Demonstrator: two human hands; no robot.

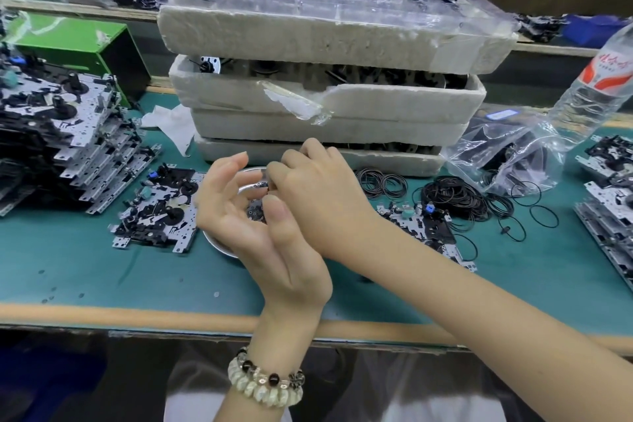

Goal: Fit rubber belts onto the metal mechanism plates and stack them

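Rubber belts (pixel 452 197) lie heaped (black, loose) beside a mechanism plate (pixel 424 224).

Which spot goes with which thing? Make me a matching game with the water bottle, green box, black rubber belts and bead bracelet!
Things
1. water bottle
2. green box
3. black rubber belts
4. bead bracelet

Places
A. worn on a wrist
B. far right, leaning
C. back left
D. piled on the teal mat

Pairs: 1-B, 2-C, 3-D, 4-A
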